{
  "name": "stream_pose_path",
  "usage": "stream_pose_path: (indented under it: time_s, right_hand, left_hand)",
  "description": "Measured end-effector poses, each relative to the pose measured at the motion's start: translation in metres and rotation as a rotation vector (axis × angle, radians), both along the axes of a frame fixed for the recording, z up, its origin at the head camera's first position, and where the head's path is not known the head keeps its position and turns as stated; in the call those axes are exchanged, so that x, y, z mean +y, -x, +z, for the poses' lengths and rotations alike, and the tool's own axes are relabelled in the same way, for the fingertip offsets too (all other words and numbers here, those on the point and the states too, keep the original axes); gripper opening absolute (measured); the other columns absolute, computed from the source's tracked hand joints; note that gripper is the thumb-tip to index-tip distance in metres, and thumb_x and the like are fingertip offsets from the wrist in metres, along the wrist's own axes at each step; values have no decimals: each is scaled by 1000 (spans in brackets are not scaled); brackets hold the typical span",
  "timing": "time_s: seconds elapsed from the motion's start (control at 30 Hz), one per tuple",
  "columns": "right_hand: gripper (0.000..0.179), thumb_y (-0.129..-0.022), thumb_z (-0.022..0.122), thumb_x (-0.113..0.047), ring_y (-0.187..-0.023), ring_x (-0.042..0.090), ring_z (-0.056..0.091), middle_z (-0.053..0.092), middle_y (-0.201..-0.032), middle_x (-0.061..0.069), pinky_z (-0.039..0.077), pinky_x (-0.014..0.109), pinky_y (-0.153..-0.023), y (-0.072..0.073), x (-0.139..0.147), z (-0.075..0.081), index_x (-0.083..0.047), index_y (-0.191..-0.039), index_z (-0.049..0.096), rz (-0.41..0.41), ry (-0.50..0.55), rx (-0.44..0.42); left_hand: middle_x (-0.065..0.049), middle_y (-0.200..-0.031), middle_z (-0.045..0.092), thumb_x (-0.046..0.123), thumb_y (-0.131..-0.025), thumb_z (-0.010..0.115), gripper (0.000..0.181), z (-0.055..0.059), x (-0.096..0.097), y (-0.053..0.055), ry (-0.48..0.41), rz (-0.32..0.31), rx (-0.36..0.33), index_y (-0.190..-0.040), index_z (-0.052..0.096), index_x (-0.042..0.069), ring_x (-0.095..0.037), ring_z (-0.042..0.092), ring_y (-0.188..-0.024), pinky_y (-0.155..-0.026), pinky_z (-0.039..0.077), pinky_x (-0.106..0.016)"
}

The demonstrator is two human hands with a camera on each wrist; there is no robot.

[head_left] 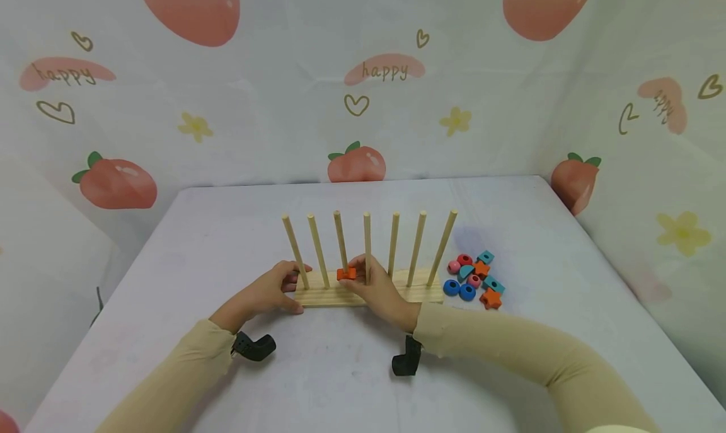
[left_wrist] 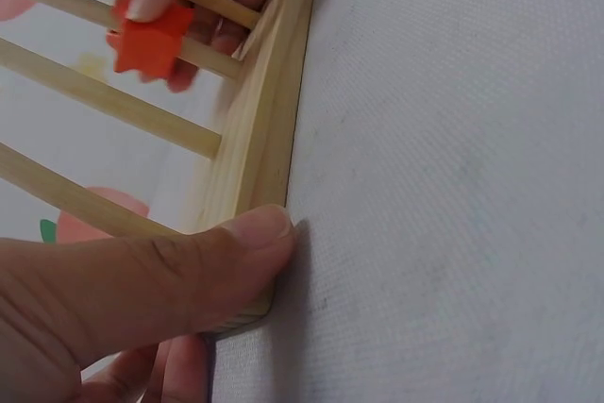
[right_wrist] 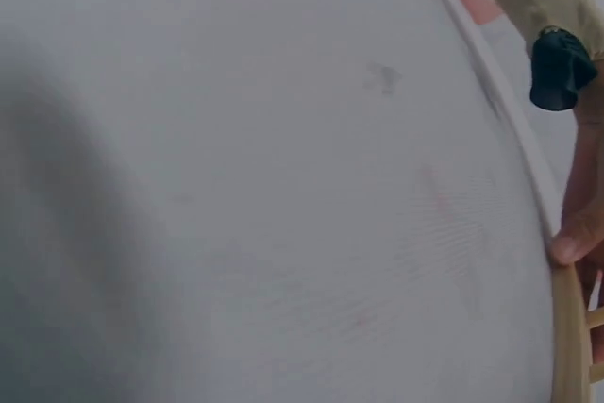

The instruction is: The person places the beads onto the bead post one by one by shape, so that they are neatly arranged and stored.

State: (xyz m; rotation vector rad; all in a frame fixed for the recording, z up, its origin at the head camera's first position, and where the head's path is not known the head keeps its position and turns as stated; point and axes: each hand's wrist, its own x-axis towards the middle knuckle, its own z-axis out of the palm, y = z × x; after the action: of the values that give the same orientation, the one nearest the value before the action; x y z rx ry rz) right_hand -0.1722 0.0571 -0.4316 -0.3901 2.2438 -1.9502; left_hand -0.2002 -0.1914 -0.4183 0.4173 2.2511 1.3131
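My right fingers (head_left: pixel 355 286) pinch a notched orange bead (head_left: pixel 346 274) at a slim, round wooden peg (head_left: pixel 340 237); my left fingers (left_wrist: pixel 208 266) clamp the end of the flat, grained base (head_left: pixel 323 296).

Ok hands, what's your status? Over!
Left hand gripping the wooden base at its left end. Right hand pinching orange bead on third peg from the left. Nothing seen blocking below.

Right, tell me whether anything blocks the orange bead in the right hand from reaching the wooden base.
Nothing visible does: in the left wrist view, the orange bead appears threaded on its peg, and only a bare stretch of that peg shows between it and the wooden base.
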Motion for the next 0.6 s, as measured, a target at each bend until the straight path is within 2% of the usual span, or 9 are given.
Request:
stream_pose_path:
  time_s: [0.1, 0.3, 0.5, 0.6]
  right_hand:
    - [29, -90, 67, -8, -94, 23, 63, 61, -106, 18, 50, 23, -81, -1, 0, -4, 0, -111, 48, 1, -32, 14]
    - [29, -90, 66, -8, -101, 28, 64, 60, -110, 18, 49, 20, -79, -3, 1, -2, 1, -112, 48, 12, -47, -1]
    - [30, -89, 66, -4, -93, 20, 60, 59, -108, 18, 47, 18, -75, -4, 2, 1, 4, -113, 50, 2, -77, -9]
    - [29, -88, 67, -1, -89, 15, 57, 59, -108, 18, 46, 16, -73, -3, 2, 2, 5, -112, 51, -14, -98, -11]
  left_hand:
    - [-25, -134, 33, -9, -68, 80, 81, 0, 0, 0, 5, 2, 3, -139, 41, -3, -41, 46, -127, -100, 48, -41]
    - [-26, -135, 32, -9, -68, 80, 82, -1, 1, 0, -3, -1, -3, -140, 40, -4, -43, 45, -128, -100, 48, -41]
    - [-24, -134, 33, -10, -68, 80, 81, -2, 0, 0, -2, 15, -12, -139, 41, -2, -40, 47, -127, -99, 49, -39]
    - [-25, -133, 33, -9, -68, 80, 81, -2, 0, 0, -1, -2, -1, -139, 41, -4, -40, 47, -126, -100, 48, -41]
